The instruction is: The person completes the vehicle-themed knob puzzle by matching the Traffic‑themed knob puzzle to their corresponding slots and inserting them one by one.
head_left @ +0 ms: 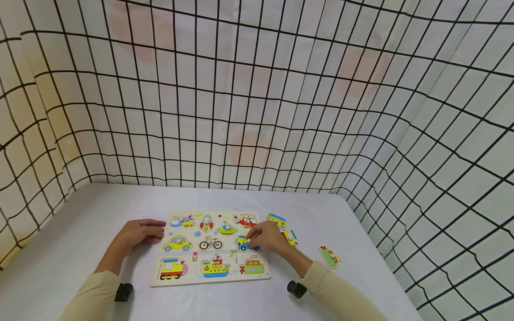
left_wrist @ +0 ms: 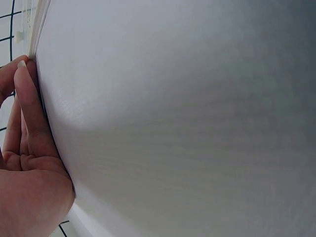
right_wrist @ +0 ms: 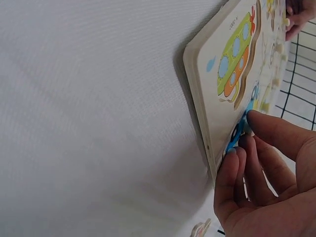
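Nearest the camera, 2 beige sleeves reach out over the white table (head_left: 72, 232), each with a small black camera at the wrist. Between them lies the wooden puzzle board (head_left: 209, 247), its long axis running left to right, with 3 rows of vehicle pieces seated in it.

At the board's right end, in the middle row, sits the blue car piece (head_left: 242, 243). It lies directly under the fingertips of the right hand (head_left: 268, 236), which comes in from the right edge and is much the nearer hand to it. From the right wrist, the fingers (right_wrist: 269, 136) are curled and closed in a pinch on the blue piece (right_wrist: 237, 136), which stands just at the board's (right_wrist: 232, 64) surface; whether it is fully seated or lifting I cannot tell.

At the opposite end, the left hand (head_left: 138, 234) rests flat against the board's left edge, fingers straight and together, holding nothing; from the left wrist the fingers (left_wrist: 29, 113) press along the table (left_wrist: 187, 123).

Past the right hand, 3 loose pieces lie on the table: a yellow one (head_left: 276, 220) just beside the board, another (head_left: 291, 237) partly hidden behind the hand, and a green one (head_left: 330, 256) well apart to the right. Beyond stands a gridded white backdrop (head_left: 257, 89).
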Motion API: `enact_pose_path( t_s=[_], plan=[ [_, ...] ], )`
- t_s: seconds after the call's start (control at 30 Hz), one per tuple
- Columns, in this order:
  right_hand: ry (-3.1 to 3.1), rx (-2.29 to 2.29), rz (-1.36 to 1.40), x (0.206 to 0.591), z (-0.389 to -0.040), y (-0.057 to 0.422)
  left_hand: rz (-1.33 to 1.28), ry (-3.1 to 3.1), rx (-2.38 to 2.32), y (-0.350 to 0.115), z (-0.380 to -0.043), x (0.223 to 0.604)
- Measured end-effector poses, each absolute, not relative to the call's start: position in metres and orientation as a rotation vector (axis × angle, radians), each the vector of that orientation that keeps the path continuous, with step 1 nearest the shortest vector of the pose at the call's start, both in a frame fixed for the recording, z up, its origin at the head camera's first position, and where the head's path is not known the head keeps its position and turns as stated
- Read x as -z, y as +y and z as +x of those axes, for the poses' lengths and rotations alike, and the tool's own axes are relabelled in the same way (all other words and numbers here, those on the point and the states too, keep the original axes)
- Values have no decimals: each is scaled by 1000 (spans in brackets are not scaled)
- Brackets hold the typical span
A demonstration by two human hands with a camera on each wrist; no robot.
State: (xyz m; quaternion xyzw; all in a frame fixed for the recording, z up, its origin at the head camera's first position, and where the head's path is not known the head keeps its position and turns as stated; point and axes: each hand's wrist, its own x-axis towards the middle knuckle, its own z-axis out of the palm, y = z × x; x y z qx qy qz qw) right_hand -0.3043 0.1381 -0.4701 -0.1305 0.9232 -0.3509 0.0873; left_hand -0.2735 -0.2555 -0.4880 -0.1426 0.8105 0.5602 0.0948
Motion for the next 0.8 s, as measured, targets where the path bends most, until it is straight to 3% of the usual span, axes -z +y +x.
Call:
enact_pose_path(
  t_s=[0.8],
  plan=[
    [2845,1089,-238,445,-315,188,-401,2405,-1650,-257,-275,486]
  ],
)
